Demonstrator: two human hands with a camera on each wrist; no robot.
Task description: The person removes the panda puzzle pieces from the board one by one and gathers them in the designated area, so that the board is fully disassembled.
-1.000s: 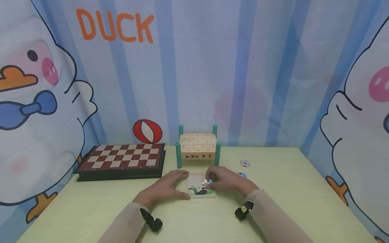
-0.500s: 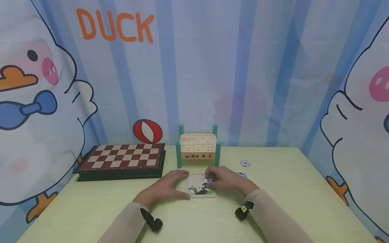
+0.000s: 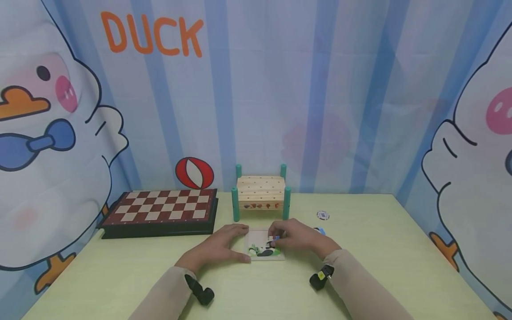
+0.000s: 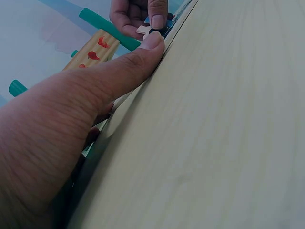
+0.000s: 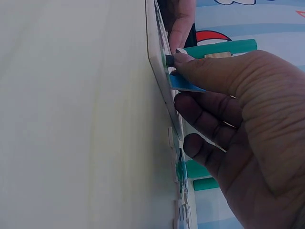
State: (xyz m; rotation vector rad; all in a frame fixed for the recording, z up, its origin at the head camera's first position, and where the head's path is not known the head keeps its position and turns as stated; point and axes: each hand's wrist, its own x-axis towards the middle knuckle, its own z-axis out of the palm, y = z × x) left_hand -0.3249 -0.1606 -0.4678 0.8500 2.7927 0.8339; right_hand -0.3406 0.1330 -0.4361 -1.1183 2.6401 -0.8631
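chessboard (image 3: 160,212) at the far left of the pale green table (image 3: 380,249), folded shut, with a wooden peg bench (image 3: 261,192) behind the work. at centre a person's left hand (image 3: 218,248) lies with relaxed fingers against the edge of a small puzzle tray (image 3: 264,257), thumb pressing its near rim to steady it. the right hand (image 3: 294,238) pinches a blue puzzle piece (image 5: 183,84) and holds it down on the tray's far side. the puzzle looks partly filled; this piece is not yet seated, and a loose blue piece (image 3: 320,230) and a round chip (image 3: 322,215) wait to the right. since a second ago the fingers have inched the piece slightly leftward; the left hand has not moved.
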